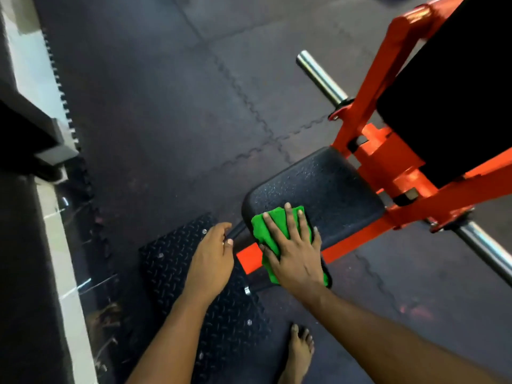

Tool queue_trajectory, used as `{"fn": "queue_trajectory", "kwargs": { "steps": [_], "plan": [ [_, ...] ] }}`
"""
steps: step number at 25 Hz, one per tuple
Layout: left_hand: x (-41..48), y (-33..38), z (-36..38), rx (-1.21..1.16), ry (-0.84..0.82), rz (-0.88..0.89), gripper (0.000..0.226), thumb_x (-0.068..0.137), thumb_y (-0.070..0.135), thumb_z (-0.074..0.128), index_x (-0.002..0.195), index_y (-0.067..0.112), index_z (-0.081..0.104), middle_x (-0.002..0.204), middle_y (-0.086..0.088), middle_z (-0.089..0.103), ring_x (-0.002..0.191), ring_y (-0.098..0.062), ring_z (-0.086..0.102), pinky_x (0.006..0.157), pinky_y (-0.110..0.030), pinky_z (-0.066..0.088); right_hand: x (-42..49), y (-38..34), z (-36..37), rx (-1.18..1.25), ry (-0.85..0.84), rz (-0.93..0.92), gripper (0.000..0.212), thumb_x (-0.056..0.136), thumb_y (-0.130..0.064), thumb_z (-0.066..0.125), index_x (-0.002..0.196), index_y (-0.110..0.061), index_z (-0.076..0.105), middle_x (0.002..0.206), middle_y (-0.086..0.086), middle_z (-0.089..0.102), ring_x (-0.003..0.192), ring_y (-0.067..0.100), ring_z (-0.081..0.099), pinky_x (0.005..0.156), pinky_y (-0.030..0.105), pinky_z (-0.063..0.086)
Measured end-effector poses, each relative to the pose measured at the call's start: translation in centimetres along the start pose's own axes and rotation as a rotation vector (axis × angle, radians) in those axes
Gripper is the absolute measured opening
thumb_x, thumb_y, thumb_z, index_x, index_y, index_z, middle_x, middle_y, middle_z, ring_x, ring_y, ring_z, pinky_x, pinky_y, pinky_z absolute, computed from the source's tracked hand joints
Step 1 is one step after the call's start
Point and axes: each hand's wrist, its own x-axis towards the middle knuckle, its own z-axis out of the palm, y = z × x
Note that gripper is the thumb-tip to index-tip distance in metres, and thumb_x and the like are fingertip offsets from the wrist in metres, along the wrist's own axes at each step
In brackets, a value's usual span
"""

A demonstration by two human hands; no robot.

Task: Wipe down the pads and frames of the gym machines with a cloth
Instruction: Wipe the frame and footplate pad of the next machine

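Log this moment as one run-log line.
step: wipe seat pad | right hand: pressed flat on green cloth | left hand: holds black bar beside pad

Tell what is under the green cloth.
The green cloth lies on the near edge of the black seat pad, pressed by the right hand. The pad surface it covers cannot be seen.

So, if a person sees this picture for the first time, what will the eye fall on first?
The bright orange frame at the right stands out most against the dark floor. Next comes the green cloth, pressed flat by the right hand on the near end of the black seat pad in the middle. The left hand grips a dark bar just left of the pad.
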Motion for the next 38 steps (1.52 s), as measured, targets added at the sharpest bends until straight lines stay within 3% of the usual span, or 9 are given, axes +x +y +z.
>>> {"fn": "queue_trajectory", "kwargs": {
  "steps": [2,11,15,19,23,26,31,35,38],
  "plan": [
    [0.0,-0.8,0.6,-0.024,0.021,-0.011,0.036,0.103,0.016,0.048,0.139,0.021,0.052,0.129,0.006,0.059,0.117,-0.009,0.054,0.098,-0.025,0.041,0.0,-0.1,1.2,-0.033,0.048,0.006,0.066,0.097,-0.066,0.039,0.157,-0.05,0.013,0.17,0.0,-0.003,0.156,0.031,0.003,0.118,0.06,0.015],
    [0.7,-1.8,0.5,-0.065,0.128,-0.008,0.036,0.105,0.018,0.046,0.14,0.023,0.051,0.124,0.004,0.061,0.115,-0.012,0.057,0.097,-0.031,0.047,13.4,-2.5,0.5,-0.036,-0.035,0.017,0.054,0.102,-0.058,0.034,0.155,-0.046,0.027,0.17,0.001,0.001,0.155,0.035,0.004,0.122,0.058,0.011],
    [1.1,-1.4,1.0,-0.081,0.118,-0.006,0.037,0.105,0.019,0.045,0.142,0.022,0.05,0.131,0.004,0.059,0.118,-0.01,0.055,0.101,-0.032,0.046,6.3,-1.6,1.2,-0.037,0.044,-0.087,0.064,0.096,-0.051,0.039,0.156,-0.05,0.017,0.17,0.0,0.002,0.154,0.034,0.012,0.121,0.056,0.019],
    [1.3,-1.2,1.1,-0.104,0.119,-0.002,0.037,0.105,0.019,0.044,0.142,0.022,0.05,0.138,0.006,0.056,0.121,-0.007,0.052,0.107,-0.036,0.045,1.4,-0.3,1.1,-0.103,-0.046,-0.116,0.073,0.092,-0.047,0.044,0.156,-0.053,0.009,0.17,-0.003,-0.004,0.155,0.033,0.007,0.12,0.063,0.016],
    [1.6,-1.7,1.1,-0.087,0.133,0.001,0.038,0.106,0.017,0.044,0.143,0.022,0.049,0.139,0.005,0.055,0.121,-0.007,0.053,0.102,-0.026,0.042,8.4,-2.8,1.1,-0.059,-0.04,-0.091,0.055,0.098,-0.044,0.046,0.151,-0.048,0.031,0.17,-0.003,0.005,0.154,0.036,0.005,0.117,0.07,0.011],
    [1.5,-1.7,1.2,-0.081,0.148,0.003,0.038,0.105,0.016,0.044,0.143,0.019,0.049,0.139,0.003,0.056,0.119,-0.008,0.054,0.102,-0.026,0.043,14.5,-3.0,0.8,-0.021,-0.058,-0.022,0.042,0.099,-0.041,0.047,0.141,-0.037,0.049,0.167,0.0,0.02,0.153,0.034,0.014,0.119,0.065,0.014],
    [2.0,-0.9,1.9,-0.089,0.126,0.029,0.036,0.105,0.017,0.044,0.14,0.019,0.051,0.136,0.002,0.059,0.122,-0.014,0.055,0.107,-0.041,0.045,6.5,0.0,1.0,0.144,0.128,-0.04,0.063,0.085,-0.024,0.051,0.148,-0.032,0.047,0.166,0.005,0.025,0.15,0.035,0.026,0.12,0.052,0.026],
    [4.5,0.6,3.1,-0.122,-0.022,0.043,0.048,0.107,0.018,0.042,0.154,0.018,0.036,0.157,0.0,0.04,0.143,-0.014,0.038,0.121,-0.033,0.028,-0.5,2.3,1.4,0.137,0.112,0.0,0.071,0.082,-0.024,0.051,0.152,-0.036,0.04,0.167,0.0,0.021,0.152,0.029,0.023,0.121,0.049,0.025],
    [5.1,1.2,4.8,-0.091,-0.043,0.026,0.053,0.107,0.016,0.042,0.158,0.017,0.028,0.162,0.003,0.029,0.147,-0.013,0.03,0.114,-0.02,0.02,3.0,2.0,1.6,0.118,0.119,0.053,0.069,0.083,-0.026,0.052,0.151,-0.036,0.043,0.166,0.003,0.026,0.151,0.032,0.024,0.12,0.052,0.025]
  ]
}}
